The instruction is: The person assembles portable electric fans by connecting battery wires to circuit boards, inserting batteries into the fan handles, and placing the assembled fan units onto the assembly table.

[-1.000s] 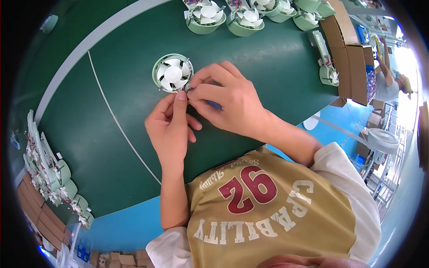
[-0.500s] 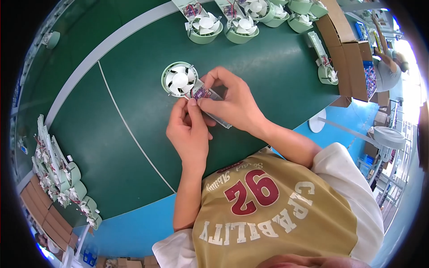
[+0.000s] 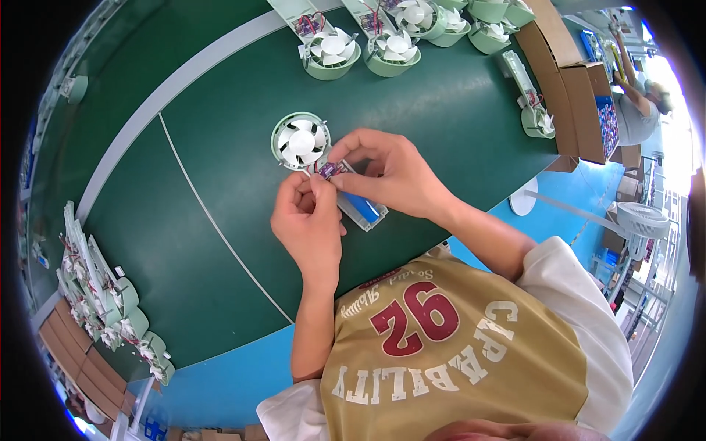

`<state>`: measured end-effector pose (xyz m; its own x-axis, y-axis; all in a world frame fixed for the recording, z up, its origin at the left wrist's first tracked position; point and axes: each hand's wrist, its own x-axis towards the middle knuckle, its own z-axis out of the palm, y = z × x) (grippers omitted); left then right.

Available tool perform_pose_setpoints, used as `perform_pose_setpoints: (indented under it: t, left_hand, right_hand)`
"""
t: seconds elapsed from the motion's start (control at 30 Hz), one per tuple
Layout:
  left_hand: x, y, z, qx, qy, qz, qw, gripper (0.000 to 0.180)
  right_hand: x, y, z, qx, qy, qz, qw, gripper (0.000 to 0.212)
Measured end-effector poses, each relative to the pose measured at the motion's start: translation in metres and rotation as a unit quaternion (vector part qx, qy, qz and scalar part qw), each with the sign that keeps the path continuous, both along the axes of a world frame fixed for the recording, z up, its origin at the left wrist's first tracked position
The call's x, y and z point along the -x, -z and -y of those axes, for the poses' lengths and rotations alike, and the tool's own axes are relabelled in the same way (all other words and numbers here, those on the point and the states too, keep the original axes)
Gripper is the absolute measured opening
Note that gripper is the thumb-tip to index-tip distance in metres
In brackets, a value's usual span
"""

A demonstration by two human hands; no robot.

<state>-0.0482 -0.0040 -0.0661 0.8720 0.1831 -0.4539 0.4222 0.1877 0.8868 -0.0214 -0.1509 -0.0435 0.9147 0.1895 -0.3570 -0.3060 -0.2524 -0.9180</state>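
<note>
An opened handheld fan lies in front of me on the green table, its white blades inside a round pale-green ring. From the ring its open handle runs toward my body, with a small purple circuit board near the neck and a blue cylindrical battery farther down. My left hand is closed in a pinch at the neck beside the board. My right hand reaches across the handle, thumb and fingers closed on the board area. Both sets of fingertips partly hide the wires and board.
Several similar opened fans stand along the far edge, and one more fan lies at the right by cardboard boxes. Stacked fan parts sit at the left edge. A person works at the far right.
The fan has shifted slightly nearer and to the right. The blue battery now shows in the handle below my right hand. Both hands stay at the circuit board.
</note>
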Motion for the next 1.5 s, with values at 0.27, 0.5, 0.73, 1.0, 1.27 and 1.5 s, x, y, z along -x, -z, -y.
perform_pose_setpoints:
  t: [0.27,0.5,0.73,1.0,1.27,1.5]
  left_hand:
    - [0.007,0.004,0.004,-0.026,-0.008,0.017,0.999,0.013]
    - [0.008,0.004,0.001,-0.048,-0.016,0.034,0.998,0.012]
    - [-0.01,0.009,-0.012,-0.082,-0.03,0.052,0.995,0.017]
    - [-0.203,0.022,-0.138,-0.176,0.008,0.161,0.971,0.019]
    - [-0.387,0.041,-0.221,-0.209,-0.032,0.155,0.965,0.024]
    - [-0.365,0.028,-0.229,-0.299,-0.065,0.139,0.942,0.036]
  right_hand:
    - [0.007,0.008,0.002,-0.161,0.062,-0.067,0.983,0.03]
    - [0.008,0.01,-0.014,-0.097,0.094,-0.039,0.99,0.027]
    - [0.016,0.013,-0.007,-0.145,0.114,0.027,0.982,0.035]
    - [0.086,0.017,0.066,0.197,0.156,0.275,0.928,0.028]
    - [0.094,0.014,0.071,0.287,0.157,0.267,0.907,0.018]
    - [0.09,0.02,0.071,0.274,0.153,0.242,0.918,0.013]
